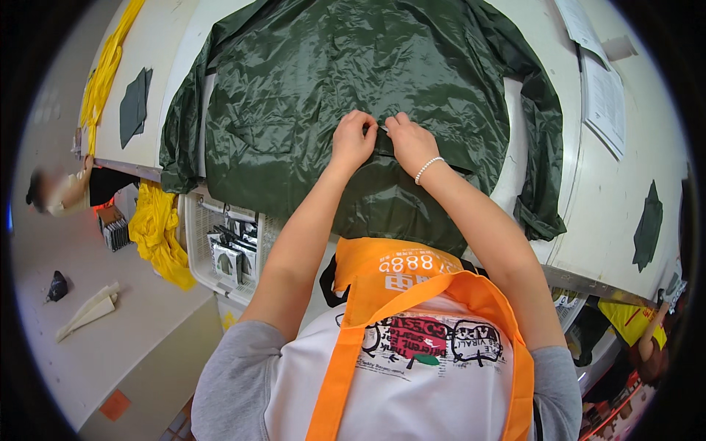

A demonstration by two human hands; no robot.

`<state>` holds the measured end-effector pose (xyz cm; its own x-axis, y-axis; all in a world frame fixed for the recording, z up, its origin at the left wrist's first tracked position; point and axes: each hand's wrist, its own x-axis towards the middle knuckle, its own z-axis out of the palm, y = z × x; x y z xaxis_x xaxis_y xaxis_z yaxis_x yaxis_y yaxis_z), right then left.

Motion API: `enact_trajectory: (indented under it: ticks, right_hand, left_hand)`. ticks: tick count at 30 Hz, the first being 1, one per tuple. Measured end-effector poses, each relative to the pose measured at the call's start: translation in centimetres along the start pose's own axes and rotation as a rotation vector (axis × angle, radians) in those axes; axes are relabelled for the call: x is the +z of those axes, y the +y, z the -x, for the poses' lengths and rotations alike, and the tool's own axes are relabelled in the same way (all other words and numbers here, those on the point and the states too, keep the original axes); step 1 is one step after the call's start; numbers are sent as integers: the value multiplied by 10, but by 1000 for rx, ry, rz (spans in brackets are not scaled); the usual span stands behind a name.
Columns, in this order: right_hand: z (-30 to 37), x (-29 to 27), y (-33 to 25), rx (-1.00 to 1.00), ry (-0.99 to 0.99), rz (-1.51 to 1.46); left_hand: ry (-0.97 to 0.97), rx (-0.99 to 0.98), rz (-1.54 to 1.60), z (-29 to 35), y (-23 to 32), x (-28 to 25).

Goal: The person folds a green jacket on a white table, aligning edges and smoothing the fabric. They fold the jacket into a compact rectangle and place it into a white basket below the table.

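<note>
A shiny dark green raincoat (294,95) lies spread across the white table, its sleeves stretched out to both sides. Over its lower front, my left hand (354,140) is closed, thumb and fingertips pinched together at the fabric. My right hand (413,145), with a beaded bracelet at the wrist, is closed just beside it, fingers bent down on the cloth at a flap-like fold. A tiny whitish bit shows between the fingertips, too small to name. The raincoat's near hem hangs over the table edge towards my orange apron (397,257).
Dark green fabric pieces lie left (133,108) and right (647,228) on the table (599,198). Papers (603,103) rest at far right. Below the left edge, a white basket (197,239) holds packets beside yellow cloth (156,231). Other people (66,192) work at both sides.
</note>
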<state>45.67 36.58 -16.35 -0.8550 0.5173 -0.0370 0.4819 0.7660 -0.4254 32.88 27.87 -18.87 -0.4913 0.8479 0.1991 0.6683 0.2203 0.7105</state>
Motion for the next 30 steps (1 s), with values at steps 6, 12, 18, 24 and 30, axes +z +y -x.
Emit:
enact_trajectory:
  ticks: [6,12,18,24,30]
  right_hand:
    - [63,-65,18,224,273,-301]
    - [241,-140,132,646,549,-78]
    - [285,-128,132,698,334,-100]
    - [235,-154,72,545,675,-1068]
    - [206,-128,15,541,659,-1632]
  left_hand:
    - [-79,42,66,29,22,-51]
    - [-99,-176,-189,109,14,-130]
    - [-185,0,71,87,82,-73]
    - [-460,278,347,74,189,-8]
    - [-78,294,410,68,219,4]
